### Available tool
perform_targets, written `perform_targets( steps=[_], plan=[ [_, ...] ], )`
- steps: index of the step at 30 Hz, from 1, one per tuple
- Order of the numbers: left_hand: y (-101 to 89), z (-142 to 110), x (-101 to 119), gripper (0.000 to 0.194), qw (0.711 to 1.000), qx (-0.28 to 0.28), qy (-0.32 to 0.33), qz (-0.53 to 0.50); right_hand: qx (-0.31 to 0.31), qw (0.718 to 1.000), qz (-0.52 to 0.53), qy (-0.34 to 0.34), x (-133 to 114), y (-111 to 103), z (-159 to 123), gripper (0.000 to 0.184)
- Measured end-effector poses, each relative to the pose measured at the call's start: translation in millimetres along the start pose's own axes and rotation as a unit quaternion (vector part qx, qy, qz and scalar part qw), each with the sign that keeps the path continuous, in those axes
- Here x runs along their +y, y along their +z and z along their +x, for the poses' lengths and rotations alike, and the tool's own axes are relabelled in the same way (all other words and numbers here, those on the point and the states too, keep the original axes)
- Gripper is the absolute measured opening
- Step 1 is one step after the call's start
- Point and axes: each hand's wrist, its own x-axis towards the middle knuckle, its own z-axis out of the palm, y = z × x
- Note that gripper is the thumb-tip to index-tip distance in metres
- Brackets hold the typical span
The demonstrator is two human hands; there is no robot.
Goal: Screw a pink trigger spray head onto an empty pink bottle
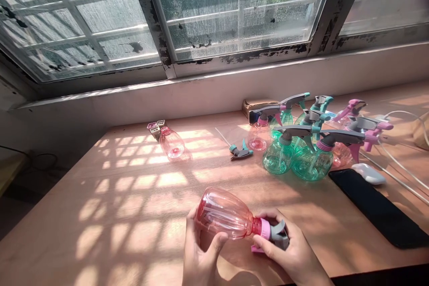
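A clear pink spray bottle [225, 214] lies sideways in the air between my hands, low over the table's front. My left hand [204, 246] grips its rounded body near the base. Fingers of my right hand [284, 243] are closed around the pink collar and grey spray head [279, 234] at the bottle's neck. A pink trigger shows below that hand. Beyond them, a loose grey and teal spray head [240, 152] with a thin tube lies on the table. An open pink bottle [172, 144] without a spray head is farther left.
Several green and pink spray bottles [311, 163] crowd the back right. A black phone [378, 205], a white earbud case [368, 173] and white cables lie to the right. Small square pieces [155, 130] sit at the back left, below the window [234, 13].
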Motion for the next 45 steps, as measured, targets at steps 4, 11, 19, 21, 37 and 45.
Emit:
perform_targets(
  steps=[4,11,19,21,37,45],
  plan=[
    [1.3,0,2,0.080,1.000,-0.009,-0.015,-0.007,0.020,1.000,0.018,0.006,-1,1,0,0.055],
    [8.0,-5,8,0.070,0.999,-0.044,-0.015,0.004,0.035,0.998,0.052,0.008,3,-3,1,0.054],
    [6.8,-3,11,0.080,1.000,0.012,-0.002,0.022,-0.023,1.000,-0.006,-0.005,10,-7,2,0.049],
    [6.6,-3,10,0.082,1.000,0.006,-0.005,0.012,-0.004,1.000,0.021,0.006,7,-6,2,0.051],
    [1.5,0,9,0.087,1.000,-0.012,-0.008,-0.017,0.003,1.000,0.015,-0.002,4,-2,1,0.052],
    [5.3,0,2,0.069,0.999,-0.021,0.000,-0.040,0.001,0.997,0.075,0.012,-2,-5,3,0.054]
  ],
)
